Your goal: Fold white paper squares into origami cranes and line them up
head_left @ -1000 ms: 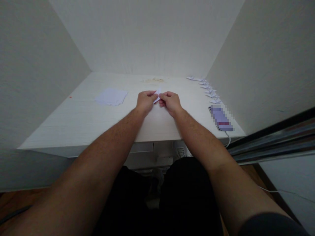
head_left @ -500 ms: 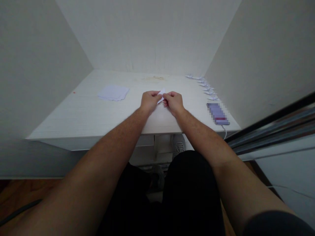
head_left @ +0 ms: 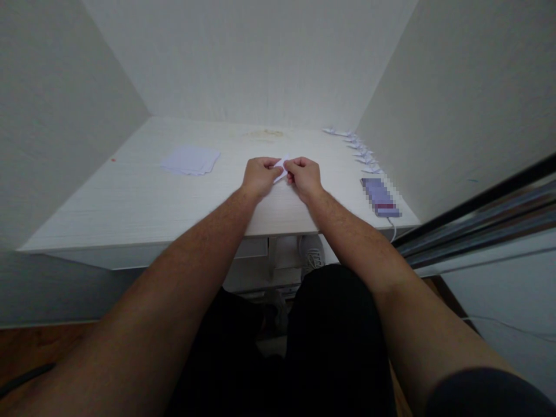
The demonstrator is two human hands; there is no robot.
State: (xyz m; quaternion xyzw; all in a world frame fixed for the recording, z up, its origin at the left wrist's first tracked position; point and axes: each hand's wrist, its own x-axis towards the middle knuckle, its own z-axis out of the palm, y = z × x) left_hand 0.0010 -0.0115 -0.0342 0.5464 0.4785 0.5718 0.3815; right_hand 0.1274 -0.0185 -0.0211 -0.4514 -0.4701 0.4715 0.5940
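A small folded white paper is held between my two hands, above the middle of the white table. My left hand pinches its left side between thumb and fingers. On the other side, my right hand grips the paper with thumb and forefinger, the remaining fingers curled. Part of the paper is hidden by my fingertips.
A stack of white sheets lies on the left. Along the right edge runs a row of several folded paper pieces. Nearer me, a phone has a white cable. Walls enclose the table's back and sides.
The view has shifted slightly, so the table and its items appear a little further left. Both hands keep hold of the paper, which now looks tilted lower between the fingers.
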